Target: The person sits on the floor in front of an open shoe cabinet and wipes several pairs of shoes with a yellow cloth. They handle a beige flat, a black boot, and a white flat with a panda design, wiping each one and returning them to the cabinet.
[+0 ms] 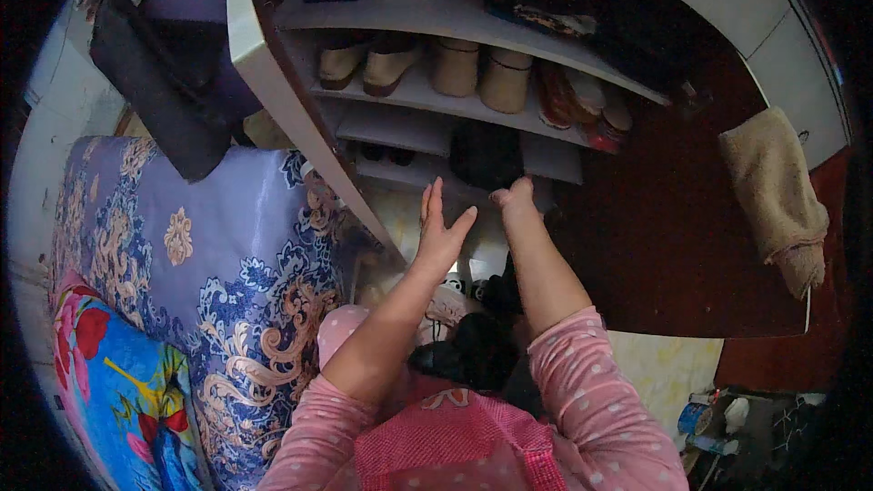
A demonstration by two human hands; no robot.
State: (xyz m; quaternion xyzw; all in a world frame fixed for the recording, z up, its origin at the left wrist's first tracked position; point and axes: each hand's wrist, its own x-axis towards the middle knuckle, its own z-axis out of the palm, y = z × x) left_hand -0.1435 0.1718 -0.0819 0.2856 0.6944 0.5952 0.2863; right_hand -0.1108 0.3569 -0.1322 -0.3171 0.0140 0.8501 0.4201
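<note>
My right hand [515, 196] reaches into a shoe cabinet and is closed on the near edge of a black, soft-looking item [486, 153]. That item is at the lower shelf [552, 162], too dark for me to tell its kind. To its left, my left hand [443, 231] is held up with fingers and thumb apart, holding nothing. More dark things [475, 350] lie low between my forearms, next to pale pink ones [447, 305]; their shapes are unclear.
Beige shoes [388, 69] and tall beige footwear [506, 80] stand on the shelf above. The open cabinet door [300, 109] rises at left, beside a patterned blue bed [245, 218]. A brown towel [777, 191] hangs over the dark panel [673, 236] at right.
</note>
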